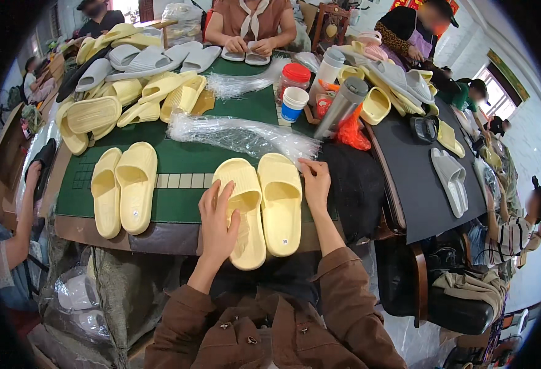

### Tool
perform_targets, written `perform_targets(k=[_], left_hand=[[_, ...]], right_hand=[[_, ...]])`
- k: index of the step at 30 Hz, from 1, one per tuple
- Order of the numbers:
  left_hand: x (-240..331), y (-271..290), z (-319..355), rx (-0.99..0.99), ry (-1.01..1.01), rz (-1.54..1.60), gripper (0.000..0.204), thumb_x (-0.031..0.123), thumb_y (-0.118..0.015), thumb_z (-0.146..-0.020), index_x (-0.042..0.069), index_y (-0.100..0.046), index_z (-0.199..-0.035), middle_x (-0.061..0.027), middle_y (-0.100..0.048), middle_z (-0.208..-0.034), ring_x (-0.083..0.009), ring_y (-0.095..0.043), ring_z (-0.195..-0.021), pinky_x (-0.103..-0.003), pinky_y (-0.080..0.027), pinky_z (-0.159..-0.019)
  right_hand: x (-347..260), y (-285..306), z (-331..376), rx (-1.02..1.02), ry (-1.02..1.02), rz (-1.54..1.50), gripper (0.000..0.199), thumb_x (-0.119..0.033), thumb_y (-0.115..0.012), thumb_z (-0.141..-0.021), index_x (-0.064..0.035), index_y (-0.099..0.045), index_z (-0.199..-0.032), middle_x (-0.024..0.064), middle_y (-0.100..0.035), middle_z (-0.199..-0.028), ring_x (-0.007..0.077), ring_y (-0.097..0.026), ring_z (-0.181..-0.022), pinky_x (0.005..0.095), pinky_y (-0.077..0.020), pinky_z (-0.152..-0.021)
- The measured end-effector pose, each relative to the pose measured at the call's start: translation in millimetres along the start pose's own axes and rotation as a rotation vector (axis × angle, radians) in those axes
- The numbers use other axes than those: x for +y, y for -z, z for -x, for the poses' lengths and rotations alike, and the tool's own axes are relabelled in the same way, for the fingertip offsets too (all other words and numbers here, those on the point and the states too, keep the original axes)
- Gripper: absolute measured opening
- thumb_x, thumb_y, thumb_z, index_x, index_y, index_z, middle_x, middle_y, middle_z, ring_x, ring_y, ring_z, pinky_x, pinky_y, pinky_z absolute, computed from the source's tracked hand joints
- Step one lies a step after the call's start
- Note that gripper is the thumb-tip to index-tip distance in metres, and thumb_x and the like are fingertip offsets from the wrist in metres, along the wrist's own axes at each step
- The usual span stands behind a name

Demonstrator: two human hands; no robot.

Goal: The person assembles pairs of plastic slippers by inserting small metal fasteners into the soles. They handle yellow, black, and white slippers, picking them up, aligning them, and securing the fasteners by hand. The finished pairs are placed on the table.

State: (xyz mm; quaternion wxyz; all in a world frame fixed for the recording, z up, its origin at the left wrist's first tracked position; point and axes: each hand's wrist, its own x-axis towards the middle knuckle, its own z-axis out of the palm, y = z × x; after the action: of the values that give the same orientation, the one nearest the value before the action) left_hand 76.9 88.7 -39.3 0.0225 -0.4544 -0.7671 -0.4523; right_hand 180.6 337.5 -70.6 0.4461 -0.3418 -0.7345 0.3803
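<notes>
Two pale yellow slide slippers stand side by side in front of me, toes pointing away: a left-hand slipper [249, 237] and a right-hand slipper [281, 209] with a small white sticker on its heel. My left hand [219, 222] lies over the outer side of the left-hand one, fingers apart, touching its strap and footbed. Beside the toe of the right-hand one, my right hand [316, 184] has its fingers bent together close to the end of a bundle of clear plastic bags [240, 135]. What lies between those fingertips is too small to make out.
Another yellow pair [136, 190] stands to the left on the green mat [181, 212]. Heaped yellow and grey slippers [95, 114] fill the far left. A paper cup [293, 104], red-lidded jar [295, 77] and steel flask [343, 106] stand beyond the bags. Across the table, a person's hands [249, 48] hold grey slippers.
</notes>
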Motion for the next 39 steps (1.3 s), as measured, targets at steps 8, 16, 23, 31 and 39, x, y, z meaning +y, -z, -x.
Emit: perform_targets(k=[8, 16, 23, 31, 39], left_hand=[[-3.7, -0.2, 3.3, 0.052, -0.009, 0.092, 0.053, 0.005, -0.057, -0.086, 0.007, -0.045, -0.137, -0.0172, -0.037, -0.14, -0.0359, -0.032, -0.131, -0.045, -0.027, -0.11], [36.1, 19.9, -2.2, -0.008, -0.013, 0.355, 0.037, 0.01, -0.047, -0.096, 0.002, -0.051, -0.131, -0.0115, -0.062, -0.107, -0.0203, -0.058, -0.091, -0.034, -0.047, -0.078], [57.3, 17.6, -23.6, -0.059, 0.337, 0.98, 0.033, 0.016, -0.039, -0.103, 0.002, -0.055, -0.128, -0.0068, -0.061, -0.11, -0.0108, -0.059, -0.089, -0.025, -0.049, -0.079], [10.3, 47.4, -28.6, 0.084, 0.422, 1.035, 0.026, 0.004, -0.041, -0.099, -0.002, -0.061, -0.114, -0.0047, -0.063, -0.105, -0.0071, -0.053, -0.075, -0.021, -0.045, -0.068], [28.4, 52.0, 9.3, -0.191, 0.441, 0.67, 0.022, 0.0, -0.045, -0.092, 0.0, -0.066, -0.1, 0.0043, -0.049, -0.068, -0.0035, -0.044, -0.06, -0.019, -0.035, -0.054]], right_hand=[[-15.5, 2.8, 6.7, 0.107, 0.153, 0.003, 0.014, -0.006, -0.065, -0.087, -0.004, -0.071, -0.1, 0.0104, -0.052, -0.106, 0.019, -0.054, -0.093, 0.0289, -0.0459, -0.077], [-82.5, 13.6, 32.2, 0.126, 0.329, -0.038, 0.013, -0.002, -0.064, -0.086, -0.0058, -0.07, -0.097, 0.0105, -0.053, -0.111, 0.0212, -0.054, -0.095, 0.0286, -0.0458, -0.076], [-139.1, 26.3, 97.6, -0.484, 0.634, -0.1, 0.016, 0.002, -0.063, -0.082, -0.0039, -0.059, -0.097, 0.0129, -0.062, -0.108, 0.0329, -0.058, -0.102, 0.04, -0.0467, -0.086], [-152.2, 59.1, 131.2, -1.272, 0.194, -0.358, 0.007, -0.006, -0.051, -0.094, -0.0031, -0.056, -0.098, 0.0116, -0.062, -0.109, 0.0335, -0.059, -0.109, 0.0399, -0.0474, -0.089], [-142.7, 76.2, 115.1, -0.973, -0.422, -0.737, 0.02, -0.015, -0.037, -0.103, -0.0015, -0.052, -0.099, 0.0091, -0.064, -0.09, 0.017, -0.067, -0.079, 0.0245, -0.0513, -0.064]])
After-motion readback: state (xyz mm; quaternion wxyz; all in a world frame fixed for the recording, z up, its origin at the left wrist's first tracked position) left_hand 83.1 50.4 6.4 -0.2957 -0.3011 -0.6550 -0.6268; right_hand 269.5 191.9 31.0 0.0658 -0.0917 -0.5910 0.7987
